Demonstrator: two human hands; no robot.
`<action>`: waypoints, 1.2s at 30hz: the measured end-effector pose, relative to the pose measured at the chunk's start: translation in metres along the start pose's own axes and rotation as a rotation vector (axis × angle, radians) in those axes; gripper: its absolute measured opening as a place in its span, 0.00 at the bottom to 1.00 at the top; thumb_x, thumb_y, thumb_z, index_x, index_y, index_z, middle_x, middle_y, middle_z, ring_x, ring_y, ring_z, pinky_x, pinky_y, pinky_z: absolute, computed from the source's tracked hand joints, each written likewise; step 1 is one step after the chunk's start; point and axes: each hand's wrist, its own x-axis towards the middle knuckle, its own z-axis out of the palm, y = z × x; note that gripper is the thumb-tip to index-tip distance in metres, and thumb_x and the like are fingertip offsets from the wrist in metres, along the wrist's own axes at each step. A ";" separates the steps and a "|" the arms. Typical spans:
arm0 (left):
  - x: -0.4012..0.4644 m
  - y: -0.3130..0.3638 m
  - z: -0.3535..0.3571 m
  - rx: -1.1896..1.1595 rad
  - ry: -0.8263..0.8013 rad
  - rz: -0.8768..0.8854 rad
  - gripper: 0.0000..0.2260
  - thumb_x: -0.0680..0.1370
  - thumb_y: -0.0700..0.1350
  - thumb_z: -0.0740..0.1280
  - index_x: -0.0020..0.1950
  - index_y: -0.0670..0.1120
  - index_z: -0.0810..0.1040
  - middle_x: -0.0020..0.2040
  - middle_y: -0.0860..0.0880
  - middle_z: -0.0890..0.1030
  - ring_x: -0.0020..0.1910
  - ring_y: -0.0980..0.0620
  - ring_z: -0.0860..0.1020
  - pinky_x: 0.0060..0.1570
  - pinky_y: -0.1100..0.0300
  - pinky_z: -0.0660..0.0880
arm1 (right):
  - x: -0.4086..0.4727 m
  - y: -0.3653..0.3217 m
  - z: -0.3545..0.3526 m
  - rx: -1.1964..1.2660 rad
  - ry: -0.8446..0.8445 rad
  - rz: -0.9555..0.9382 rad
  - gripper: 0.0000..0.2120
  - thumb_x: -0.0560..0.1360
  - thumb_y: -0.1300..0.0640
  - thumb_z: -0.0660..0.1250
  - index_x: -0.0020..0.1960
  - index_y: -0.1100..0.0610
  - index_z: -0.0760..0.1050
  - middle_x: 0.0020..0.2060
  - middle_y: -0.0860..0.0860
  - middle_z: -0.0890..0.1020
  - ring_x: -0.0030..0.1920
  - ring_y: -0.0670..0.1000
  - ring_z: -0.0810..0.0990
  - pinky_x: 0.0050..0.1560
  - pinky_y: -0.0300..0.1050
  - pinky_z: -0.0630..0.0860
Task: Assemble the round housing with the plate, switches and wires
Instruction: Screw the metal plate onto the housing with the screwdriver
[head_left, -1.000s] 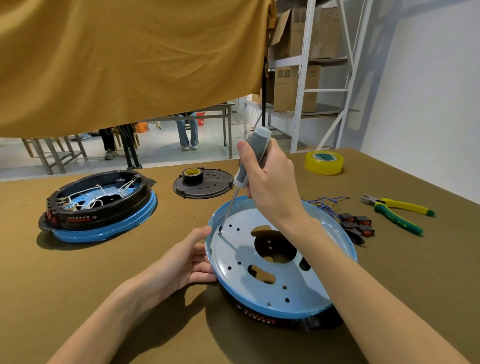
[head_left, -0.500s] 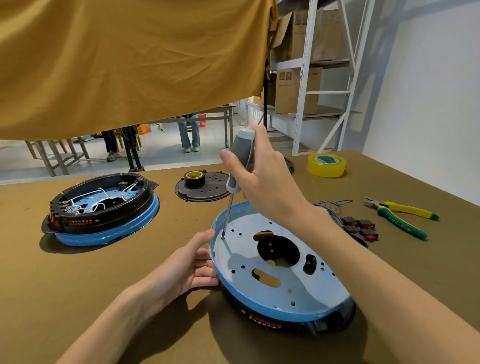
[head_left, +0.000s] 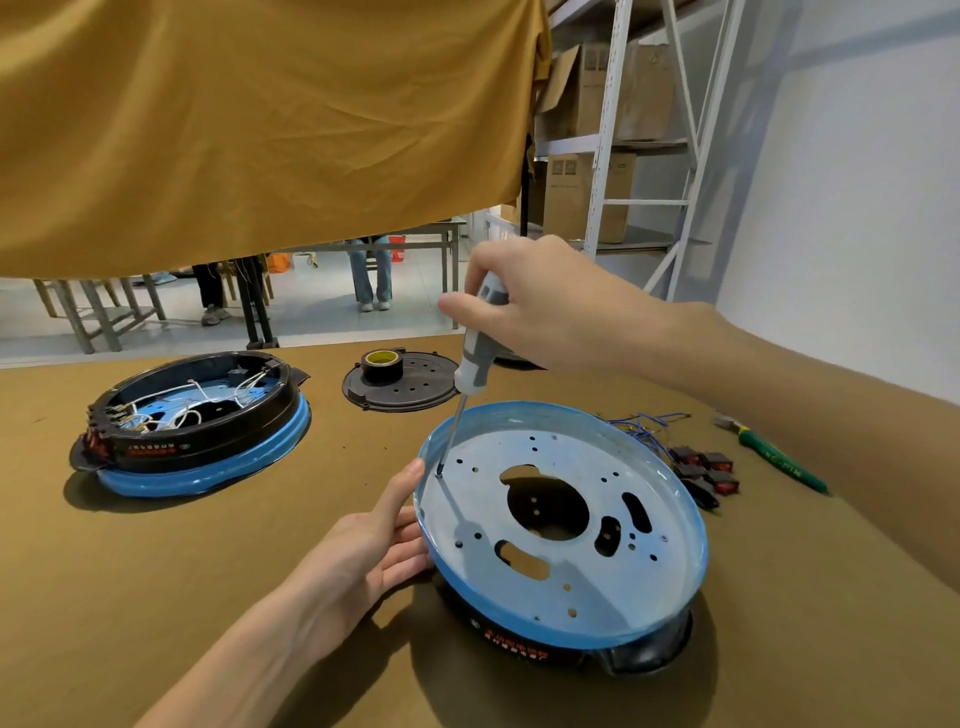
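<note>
There, our left hand (head_left: 374, 545) lay open, flat against the near-left rim of the housing (head_left: 644, 649), steadying it without gripping. To its right the plate (head_left: 571, 566) sat face-up in the housing, and the screwdriver (head_left: 470, 374) stood nearly upright with its tip set in a hole at the plate's left edge, just beyond our left fingertips (head_left: 413, 470). Our right hand (head_left: 540, 301), reaching in from the right, was closed round the handle from above. The switches (head_left: 704, 470) and wires (head_left: 644, 423) lay loose beside the housing's far right.

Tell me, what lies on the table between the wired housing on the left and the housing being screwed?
In the head view, only bare brown table lies between the wired housing and the near housing, apart from tiny dark specks.
</note>
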 end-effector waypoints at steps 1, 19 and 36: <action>-0.001 0.000 0.000 -0.006 0.003 0.007 0.38 0.57 0.68 0.76 0.56 0.42 0.79 0.43 0.46 0.88 0.44 0.49 0.88 0.41 0.57 0.84 | 0.003 -0.002 -0.002 -0.018 -0.049 0.015 0.16 0.82 0.39 0.62 0.57 0.52 0.75 0.37 0.45 0.79 0.34 0.42 0.79 0.33 0.41 0.73; -0.002 -0.002 0.001 -0.062 -0.028 0.018 0.37 0.62 0.65 0.76 0.59 0.39 0.79 0.47 0.42 0.88 0.46 0.46 0.88 0.48 0.53 0.84 | 0.036 -0.022 -0.007 -0.142 -0.304 0.058 0.19 0.82 0.41 0.64 0.60 0.55 0.69 0.35 0.50 0.82 0.29 0.49 0.81 0.26 0.42 0.74; -0.003 -0.002 -0.006 -0.117 -0.087 -0.037 0.35 0.61 0.59 0.81 0.58 0.38 0.77 0.47 0.41 0.88 0.49 0.44 0.87 0.52 0.49 0.82 | 0.034 -0.014 -0.009 -0.123 -0.306 0.026 0.21 0.82 0.41 0.65 0.58 0.60 0.77 0.29 0.52 0.84 0.24 0.50 0.82 0.21 0.36 0.73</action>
